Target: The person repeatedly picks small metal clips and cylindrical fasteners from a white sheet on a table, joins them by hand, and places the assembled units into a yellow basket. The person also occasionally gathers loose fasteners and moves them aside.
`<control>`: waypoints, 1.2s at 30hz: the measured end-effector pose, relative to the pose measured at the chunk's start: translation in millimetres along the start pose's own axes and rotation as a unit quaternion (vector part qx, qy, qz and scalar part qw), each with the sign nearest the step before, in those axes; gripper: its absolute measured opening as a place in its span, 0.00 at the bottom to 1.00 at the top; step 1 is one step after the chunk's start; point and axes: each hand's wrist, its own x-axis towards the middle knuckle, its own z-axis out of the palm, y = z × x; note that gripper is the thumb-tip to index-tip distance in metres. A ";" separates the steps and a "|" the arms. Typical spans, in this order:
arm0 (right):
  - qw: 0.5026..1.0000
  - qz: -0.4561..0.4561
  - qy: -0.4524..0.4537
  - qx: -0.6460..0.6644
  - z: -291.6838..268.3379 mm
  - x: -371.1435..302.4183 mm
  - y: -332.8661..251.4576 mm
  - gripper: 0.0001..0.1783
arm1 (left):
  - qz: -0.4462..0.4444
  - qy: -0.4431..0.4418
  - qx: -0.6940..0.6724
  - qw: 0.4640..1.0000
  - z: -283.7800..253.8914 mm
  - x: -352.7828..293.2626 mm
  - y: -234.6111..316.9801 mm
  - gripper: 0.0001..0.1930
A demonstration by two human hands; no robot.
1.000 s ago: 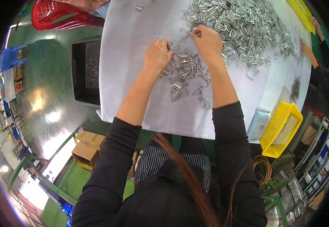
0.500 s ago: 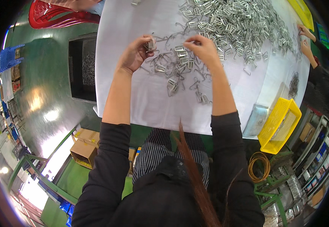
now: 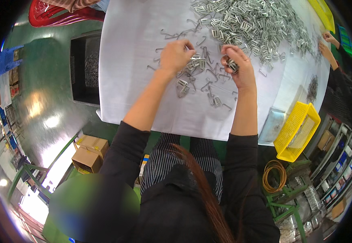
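Note:
My right hand [image 3: 240, 71] is closed around a few silver slotted metal buckles [image 3: 232, 65], partly hidden by its fingers. My left hand [image 3: 176, 56], thumb and fingers pinched together, is over the left side of a small scatter of buckles and wire hooks [image 3: 198, 62]. Whatever is in that pinch is too small or too hidden to make out. Between and below my hands lie more loose pieces, including a buckle [image 3: 181, 83] and bent wire hooks [image 3: 214, 73]. A large heap of the same buckles [image 3: 257, 24] covers the far right part of the table.
The table has a white cover [image 3: 135, 89]. A yellow basket [image 3: 297, 131] and a bluish flat packet [image 3: 274, 125] are at its right edge. Another person's hands [image 3: 325, 44] work at far right. A black crate [image 3: 85, 69] and a red chair [image 3: 58, 16] stand left.
My left hand has moved right to the small scatter, and the buckle seen in it no longer shows. My right hand has drawn back rightward and turned, with buckles now visible in it.

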 end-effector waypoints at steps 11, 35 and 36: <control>0.920 -0.039 -0.016 -0.389 -3.9 -1.2 42.8 0.08 | 0.043 -0.009 0.105 0.993 2.4 -8.0 -11.9 0.12; 0.981 0.034 -0.061 -0.181 10.1 -20.7 49.1 0.08 | -0.149 -0.169 -0.275 0.935 -71.9 -54.5 -18.7 0.10; 0.959 0.010 -0.050 -0.278 19.2 -11.6 53.2 0.08 | -0.150 -0.159 -0.368 0.904 -76.0 -63.1 -18.3 0.09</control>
